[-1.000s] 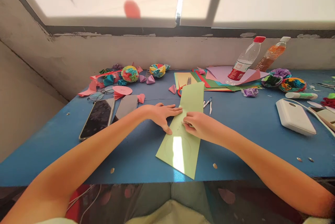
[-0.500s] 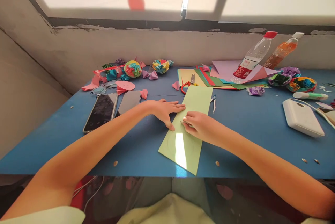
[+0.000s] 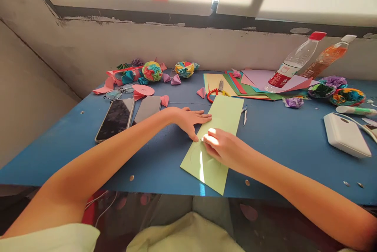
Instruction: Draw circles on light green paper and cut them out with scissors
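Working remotely, I'd steady the light-green paper strip on the blue table with the spread left hand along its edge, pressing lightly where the right hand pinches a small object I can't identify.

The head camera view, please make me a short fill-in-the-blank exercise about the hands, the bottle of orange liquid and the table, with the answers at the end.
The long paper under the right hand is pale ____.
The left hand has its fingers outstretched, while the ____ hand's are curled.
The cap on the bottle of orange liquid is ____.
The tabletop is coloured ____.
Missing words: green; right; white; blue.
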`<state>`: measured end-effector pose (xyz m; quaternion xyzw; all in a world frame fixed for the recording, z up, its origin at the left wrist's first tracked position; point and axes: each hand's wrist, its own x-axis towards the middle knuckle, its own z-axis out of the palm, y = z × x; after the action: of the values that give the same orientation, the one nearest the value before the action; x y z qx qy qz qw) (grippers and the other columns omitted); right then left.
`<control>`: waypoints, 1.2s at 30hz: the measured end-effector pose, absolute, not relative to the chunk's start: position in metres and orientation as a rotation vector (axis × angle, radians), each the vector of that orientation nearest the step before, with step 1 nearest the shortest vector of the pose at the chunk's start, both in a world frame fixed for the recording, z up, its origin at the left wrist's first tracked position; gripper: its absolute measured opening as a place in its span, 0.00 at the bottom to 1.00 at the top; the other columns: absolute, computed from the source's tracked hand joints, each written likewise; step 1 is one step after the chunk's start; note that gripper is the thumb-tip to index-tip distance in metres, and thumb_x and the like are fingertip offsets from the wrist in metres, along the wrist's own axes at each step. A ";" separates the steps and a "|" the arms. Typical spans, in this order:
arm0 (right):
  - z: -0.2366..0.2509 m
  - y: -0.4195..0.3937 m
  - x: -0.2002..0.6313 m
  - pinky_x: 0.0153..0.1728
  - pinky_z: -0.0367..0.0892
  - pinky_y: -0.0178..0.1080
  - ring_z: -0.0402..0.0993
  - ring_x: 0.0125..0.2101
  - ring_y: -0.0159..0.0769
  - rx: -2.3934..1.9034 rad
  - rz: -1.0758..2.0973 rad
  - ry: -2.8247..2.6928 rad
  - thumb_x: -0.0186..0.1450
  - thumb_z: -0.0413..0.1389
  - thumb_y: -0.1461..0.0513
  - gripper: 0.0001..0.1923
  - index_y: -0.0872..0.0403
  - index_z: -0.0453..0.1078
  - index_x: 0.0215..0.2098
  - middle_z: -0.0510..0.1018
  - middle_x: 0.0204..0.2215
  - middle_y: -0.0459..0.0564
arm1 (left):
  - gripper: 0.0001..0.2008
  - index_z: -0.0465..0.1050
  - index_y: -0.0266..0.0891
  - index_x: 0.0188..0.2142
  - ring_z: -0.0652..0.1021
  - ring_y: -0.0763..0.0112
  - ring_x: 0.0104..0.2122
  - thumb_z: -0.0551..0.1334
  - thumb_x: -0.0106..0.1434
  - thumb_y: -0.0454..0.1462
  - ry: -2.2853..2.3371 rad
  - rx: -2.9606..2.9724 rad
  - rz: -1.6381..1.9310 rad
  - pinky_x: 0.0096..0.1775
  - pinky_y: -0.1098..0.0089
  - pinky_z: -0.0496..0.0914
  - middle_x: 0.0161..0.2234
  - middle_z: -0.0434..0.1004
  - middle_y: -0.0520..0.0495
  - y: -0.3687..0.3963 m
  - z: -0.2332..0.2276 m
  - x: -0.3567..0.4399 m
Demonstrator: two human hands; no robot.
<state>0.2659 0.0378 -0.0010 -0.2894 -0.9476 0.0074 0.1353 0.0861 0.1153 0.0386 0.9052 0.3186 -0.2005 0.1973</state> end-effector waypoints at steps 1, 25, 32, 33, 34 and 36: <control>-0.001 0.039 0.266 0.24 0.53 0.34 0.56 0.22 0.30 -0.791 0.050 -2.763 0.67 0.42 0.66 0.15 0.58 0.66 0.28 0.63 0.23 0.49 | 0.49 0.31 0.48 0.65 0.38 0.54 0.65 0.57 0.50 0.52 0.890 2.532 -0.568 0.60 0.48 0.40 0.67 0.31 0.55 0.115 0.038 0.086; -0.009 0.028 0.258 0.25 0.55 0.35 0.56 0.23 0.32 -0.693 0.010 -2.758 0.68 0.40 0.64 0.14 0.57 0.65 0.31 0.63 0.24 0.49 | 0.61 0.33 0.46 0.66 0.34 0.48 0.64 0.67 0.38 0.51 0.926 2.401 -0.655 0.60 0.45 0.38 0.66 0.25 0.51 0.077 0.047 0.078; -0.007 0.025 0.257 0.25 0.56 0.36 0.56 0.24 0.32 -0.703 0.065 -2.758 0.68 0.39 0.65 0.14 0.57 0.65 0.32 0.64 0.25 0.50 | 0.63 0.35 0.47 0.66 0.34 0.44 0.63 0.69 0.35 0.51 0.933 2.362 -0.586 0.60 0.44 0.39 0.66 0.27 0.50 0.077 0.047 0.081; -0.007 0.025 0.257 0.25 0.56 0.35 0.56 0.24 0.32 -0.633 0.104 -2.789 0.68 0.40 0.65 0.14 0.57 0.66 0.34 0.64 0.26 0.50 | 0.63 0.35 0.47 0.66 0.34 0.44 0.63 0.69 0.35 0.52 0.926 2.361 -0.579 0.60 0.44 0.39 0.66 0.27 0.50 0.078 0.045 0.081; -0.006 0.025 0.257 0.25 0.57 0.35 0.56 0.24 0.32 -0.592 0.126 -2.799 0.68 0.40 0.64 0.13 0.57 0.66 0.35 0.64 0.26 0.50 | 0.63 0.34 0.47 0.66 0.34 0.45 0.63 0.69 0.35 0.52 0.922 2.363 -0.578 0.60 0.44 0.39 0.66 0.27 0.50 0.078 0.044 0.080; -0.005 0.025 0.257 0.25 0.57 0.35 0.57 0.24 0.32 -0.685 0.068 -2.755 0.68 0.40 0.65 0.14 0.58 0.65 0.33 0.63 0.25 0.49 | 0.64 0.34 0.48 0.65 0.34 0.45 0.63 0.69 0.34 0.51 0.918 2.376 -0.575 0.60 0.44 0.39 0.66 0.27 0.51 0.079 0.043 0.080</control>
<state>0.2571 0.0247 -0.0052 -0.2386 -0.9591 0.0237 0.1501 0.0797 0.0792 0.0428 0.8781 0.3392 -0.2127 0.2621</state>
